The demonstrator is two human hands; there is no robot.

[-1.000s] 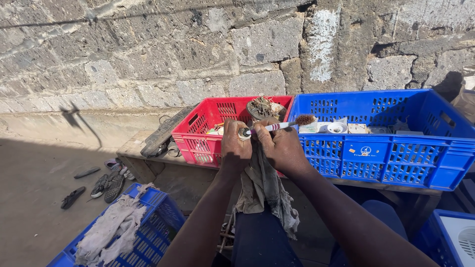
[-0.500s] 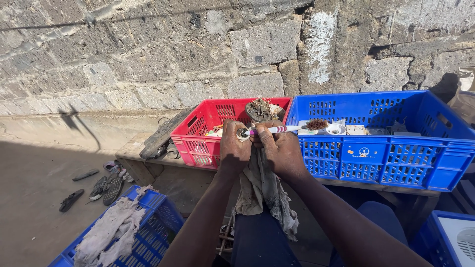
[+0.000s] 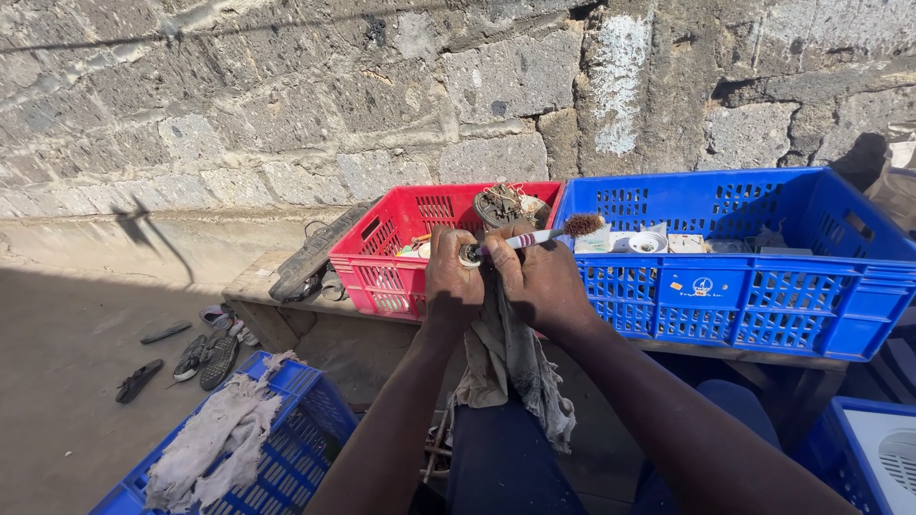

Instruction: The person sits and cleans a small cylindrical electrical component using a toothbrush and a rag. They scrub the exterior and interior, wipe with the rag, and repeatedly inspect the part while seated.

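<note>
While both hands meet in front of the red crate (image 3: 391,277), a small round metal part (image 3: 469,255) sits between them, pale and ring-shaped, mostly hidden by the fingers. A toothbrush (image 3: 549,233) with a white and purple handle and dirty brown bristles juts to the right from the same spot, its head reaching over the edge of the blue crate (image 3: 763,296). A grey, stained rag (image 3: 510,358) hangs down from the hands over the person's lap.

Behind the red crate rises a rough stone wall (image 3: 477,86) in sunlight. The red crate and the blue crate stand side by side, touching, on a low ledge (image 3: 286,305), with a dark flat object leaning at the red crate's left end. Small white pieces lie inside the blue crate, and a rusty round part (image 3: 501,202) sits in the red one. Down to the left of the red crate are sandals (image 3: 205,353) on the ground and another blue crate (image 3: 305,420) holding pale cloth (image 3: 215,443).

The left hand (image 3: 451,281) is closed, fingers curled round the metal part and rag. The right hand (image 3: 539,281) is closed too, gripping the toothbrush handle near the part.
</note>
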